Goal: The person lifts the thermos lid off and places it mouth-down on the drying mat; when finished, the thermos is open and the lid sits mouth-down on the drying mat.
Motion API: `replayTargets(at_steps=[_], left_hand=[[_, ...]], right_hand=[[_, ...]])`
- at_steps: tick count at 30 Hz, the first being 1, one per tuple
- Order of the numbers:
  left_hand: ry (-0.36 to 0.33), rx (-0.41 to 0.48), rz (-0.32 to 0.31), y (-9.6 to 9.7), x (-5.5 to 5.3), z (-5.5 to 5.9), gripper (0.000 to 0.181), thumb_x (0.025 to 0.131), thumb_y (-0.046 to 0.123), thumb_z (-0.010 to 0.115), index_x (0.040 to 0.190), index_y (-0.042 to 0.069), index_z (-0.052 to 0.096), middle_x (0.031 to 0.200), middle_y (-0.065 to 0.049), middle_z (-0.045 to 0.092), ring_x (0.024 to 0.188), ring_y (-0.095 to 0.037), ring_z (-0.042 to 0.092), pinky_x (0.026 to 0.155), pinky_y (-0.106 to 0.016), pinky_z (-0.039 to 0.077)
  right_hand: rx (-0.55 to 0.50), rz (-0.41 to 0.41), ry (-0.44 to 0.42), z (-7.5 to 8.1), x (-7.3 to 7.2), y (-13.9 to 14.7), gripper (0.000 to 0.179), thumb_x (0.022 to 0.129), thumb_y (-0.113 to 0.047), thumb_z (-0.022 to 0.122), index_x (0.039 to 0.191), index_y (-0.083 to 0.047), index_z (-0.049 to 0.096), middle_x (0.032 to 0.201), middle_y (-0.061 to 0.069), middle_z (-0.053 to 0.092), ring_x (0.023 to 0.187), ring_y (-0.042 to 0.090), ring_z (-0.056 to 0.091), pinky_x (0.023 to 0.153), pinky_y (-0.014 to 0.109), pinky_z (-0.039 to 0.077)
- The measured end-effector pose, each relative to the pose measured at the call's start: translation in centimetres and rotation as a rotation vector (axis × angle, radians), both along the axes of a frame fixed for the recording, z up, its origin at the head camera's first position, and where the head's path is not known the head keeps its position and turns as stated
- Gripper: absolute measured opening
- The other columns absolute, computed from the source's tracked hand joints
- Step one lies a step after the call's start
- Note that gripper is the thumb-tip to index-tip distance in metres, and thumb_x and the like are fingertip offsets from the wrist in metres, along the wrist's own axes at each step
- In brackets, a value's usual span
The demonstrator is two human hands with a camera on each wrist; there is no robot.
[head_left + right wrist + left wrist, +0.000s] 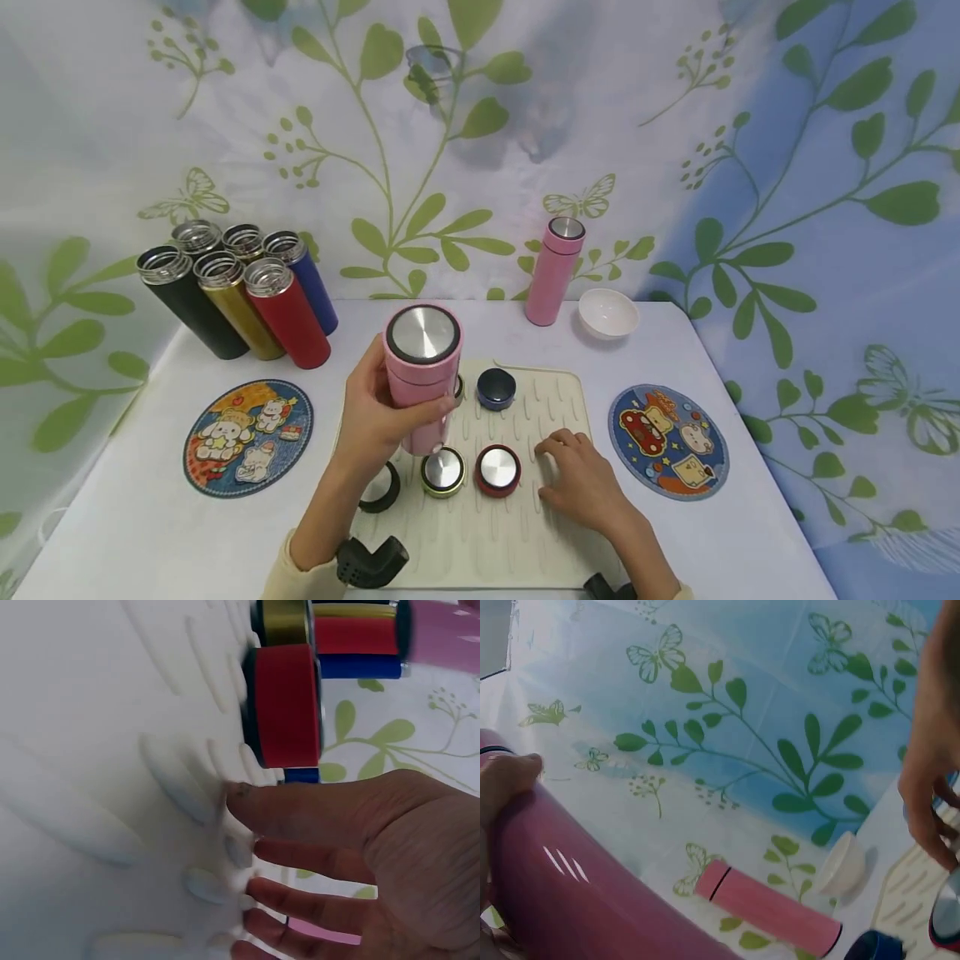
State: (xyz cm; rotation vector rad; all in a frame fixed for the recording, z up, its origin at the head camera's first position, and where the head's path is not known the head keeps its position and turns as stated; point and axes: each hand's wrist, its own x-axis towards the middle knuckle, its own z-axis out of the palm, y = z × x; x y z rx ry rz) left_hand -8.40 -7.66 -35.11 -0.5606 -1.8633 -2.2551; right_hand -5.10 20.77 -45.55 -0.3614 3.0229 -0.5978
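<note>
My left hand (381,427) grips a pink thermos bottle (424,379) with its lid on, raised over the beige ridged mat (465,550). In the left wrist view the pink body (592,862) fills the lower left, the thumb across it. My right hand (581,479) rests its fingertips on the mat's right part, holding nothing. Beside it is a red bottle lid (498,470), also near the thumb in the right wrist view. A gold-rimmed lid (443,472), a black lid (381,490) and a dark blue lid (497,388) sit on the mat. Another lid is mostly hidden behind the bottle.
Several lidless bottles, including a red one (288,317), stand grouped at the back left. A second pink bottle (555,271) and a white bowl (608,314) stand at the back. Round cartoon coasters flank the mat, one left (248,438), one right (668,442).
</note>
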Motion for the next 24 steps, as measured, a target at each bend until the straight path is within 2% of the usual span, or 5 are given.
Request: replayTargets(at_steps=[4, 8, 15, 19, 24], left_hand=[[0.010, -0.153, 0.067, -0.8, 1.1, -0.5, 0.074, 0.067, -0.004, 0.089, 0.132, 0.015, 0.058, 0.123, -0.006, 0.063, 0.110, -0.029, 0.060, 0.091, -0.036, 0.053], [-0.005, -0.244, 0.104, -1.3, 2.3, -1.1, 0.078, 0.066, 0.005, 0.093, 0.135, 0.023, 0.061, 0.125, 0.001, 0.064, 0.111, -0.025, 0.059, 0.088, -0.035, 0.054], [0.008, -0.440, 0.100, -1.9, 4.1, -2.1, 0.076, 0.067, 0.024, 0.096, 0.134, 0.031, 0.062, 0.124, 0.011, 0.065, 0.108, -0.017, 0.061, 0.085, -0.036, 0.056], [0.070, -0.635, 0.122, -2.1, 5.3, -2.6, 0.078, 0.064, 0.035, 0.096, 0.134, 0.034, 0.062, 0.124, 0.018, 0.064, 0.110, -0.010, 0.060, 0.086, -0.038, 0.055], [0.119, -0.867, 0.131, -2.6, 6.6, -3.1, 0.084, 0.060, 0.037, 0.098, 0.135, 0.039, 0.060, 0.125, 0.020, 0.062, 0.111, -0.006, 0.057, 0.088, -0.040, 0.053]], right_hand=[[-0.009, 0.004, -0.052, 0.8, -0.3, 0.3, 0.047, 0.067, -0.020, 0.092, 0.108, -0.011, 0.072, 0.110, 0.004, 0.065, 0.101, 0.026, 0.059, 0.084, 0.046, 0.051], [-0.108, 0.011, -0.063, 1.9, -0.5, 0.2, 0.043, 0.075, -0.021, 0.088, 0.113, -0.009, 0.070, 0.109, 0.005, 0.067, 0.098, 0.024, 0.064, 0.082, 0.044, 0.052], [-0.495, 0.075, -0.037, 5.0, 0.1, -0.8, 0.033, 0.085, -0.023, 0.082, 0.116, -0.022, 0.069, 0.106, -0.005, 0.069, 0.087, 0.012, 0.067, 0.069, 0.031, 0.057], [-0.713, 0.154, -0.121, 7.5, 1.1, -1.9, 0.033, 0.089, -0.023, 0.078, 0.120, -0.025, 0.067, 0.104, -0.004, 0.070, 0.085, 0.014, 0.068, 0.068, 0.032, 0.057], [-0.919, 0.323, -0.260, 9.6, 2.2, -3.3, 0.039, 0.092, -0.006, 0.070, 0.129, -0.013, 0.062, 0.109, 0.010, 0.068, 0.085, 0.022, 0.068, 0.062, 0.039, 0.059]])
